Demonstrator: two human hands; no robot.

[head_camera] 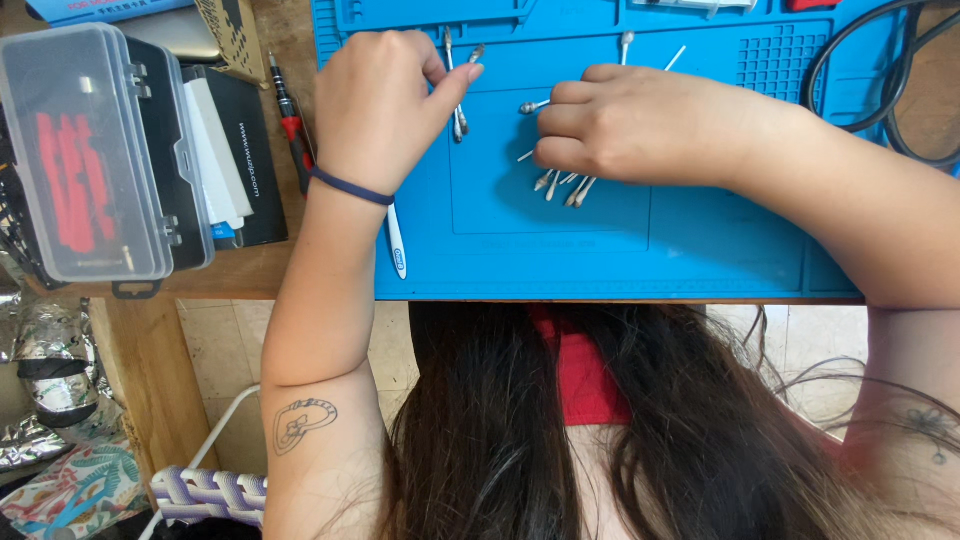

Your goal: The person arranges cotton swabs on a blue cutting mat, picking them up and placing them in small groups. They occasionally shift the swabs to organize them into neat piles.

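Note:
My left hand, with a dark band at the wrist, rests on the upper left of a blue silicone work mat. Its thumb and fingers pinch two thin swab-like sticks that stand out above and below the fingertips. To the right, my right hand is curled into a fist on the mat over a bunch of cotton swabs. Their tips poke out under the knuckles, and one tip shows beside the fingers. Two more swabs lie just beyond that hand.
A white pen-like tool lies under my left wrist at the mat's left edge. Left of the mat are a red-handled screwdriver, a black box and a clear plastic case with red parts. Black cable loops sit at the right.

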